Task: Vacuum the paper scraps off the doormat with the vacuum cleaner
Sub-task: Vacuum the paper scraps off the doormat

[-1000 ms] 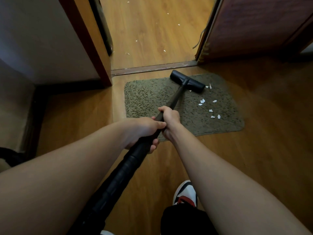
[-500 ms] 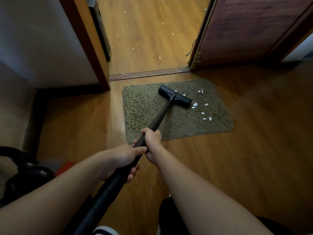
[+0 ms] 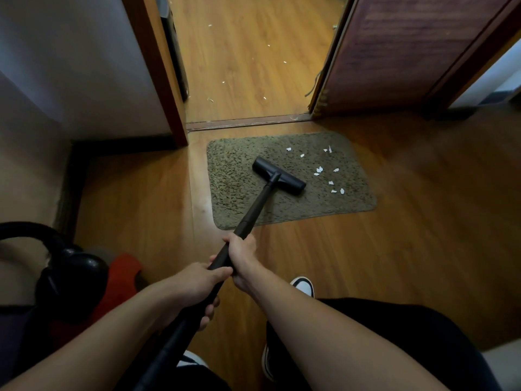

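While both hands grip the vacuum wand (image 3: 255,206), left hand (image 3: 197,286) lower and right hand (image 3: 242,256) above it, each wrapped tight, I find the floor nozzle (image 3: 277,176) resting mid-doormat (image 3: 239,179). Its left half looks clear. Paper scraps (image 3: 324,170) lie scattered on the right half, just beside the nozzle. I judge the job roughly half finished; more scraps dot the wooden floor (image 3: 248,66) beyond the threshold.

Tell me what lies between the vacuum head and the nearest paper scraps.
Head view: only bare doormat pile separates the vacuum head from the paper scraps to its right; nothing else sits there.
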`<state>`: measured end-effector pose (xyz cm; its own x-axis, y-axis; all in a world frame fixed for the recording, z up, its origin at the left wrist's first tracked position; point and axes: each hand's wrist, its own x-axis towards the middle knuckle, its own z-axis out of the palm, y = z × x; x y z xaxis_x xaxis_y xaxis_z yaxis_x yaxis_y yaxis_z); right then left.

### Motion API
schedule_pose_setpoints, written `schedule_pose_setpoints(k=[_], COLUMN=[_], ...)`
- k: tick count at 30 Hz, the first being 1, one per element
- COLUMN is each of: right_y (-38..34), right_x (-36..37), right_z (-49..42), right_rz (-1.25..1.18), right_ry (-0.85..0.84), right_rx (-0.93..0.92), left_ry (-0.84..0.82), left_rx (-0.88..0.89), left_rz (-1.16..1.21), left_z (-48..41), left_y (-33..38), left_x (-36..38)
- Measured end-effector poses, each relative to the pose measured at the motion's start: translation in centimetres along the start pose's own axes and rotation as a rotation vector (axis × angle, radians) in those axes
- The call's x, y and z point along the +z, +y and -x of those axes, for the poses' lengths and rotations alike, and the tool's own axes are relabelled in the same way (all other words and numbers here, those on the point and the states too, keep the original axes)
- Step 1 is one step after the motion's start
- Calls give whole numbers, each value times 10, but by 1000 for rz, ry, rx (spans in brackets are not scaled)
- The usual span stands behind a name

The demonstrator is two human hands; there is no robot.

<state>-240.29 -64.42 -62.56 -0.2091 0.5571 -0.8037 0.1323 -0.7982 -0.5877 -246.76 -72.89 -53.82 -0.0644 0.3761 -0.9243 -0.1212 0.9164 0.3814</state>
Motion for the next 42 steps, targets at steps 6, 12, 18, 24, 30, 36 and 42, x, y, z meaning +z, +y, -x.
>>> schedule_pose_setpoints(k=[6, 12, 18, 24, 30, 36, 42], right_y=[-27, -78, -121, -144, -147, -121, -78], right_x=[-4, -8, -22, -38, -44, -39, -26], right_z=[-22, -63, -100, -125, -124, -103, -62], right_rz=[0, -22, 7, 17, 14, 45, 68], right_ry=[21, 53, 37, 31, 19, 28, 41], right_rx=[-31, -76, -87, -103, -81, -69, -23], left_ry=[15, 17, 35, 31, 29, 10, -10], left_rx=[42, 14, -34, 8, 32, -30, -25], left_rz=[-14, -57, -34, 3, 35, 33, 4], left_z=[-15, -47, -80, -100, -103, -88, -52], left_y=[33, 93, 139, 164, 165, 136, 86], left_x=[6, 5, 9, 21, 30, 25, 16])
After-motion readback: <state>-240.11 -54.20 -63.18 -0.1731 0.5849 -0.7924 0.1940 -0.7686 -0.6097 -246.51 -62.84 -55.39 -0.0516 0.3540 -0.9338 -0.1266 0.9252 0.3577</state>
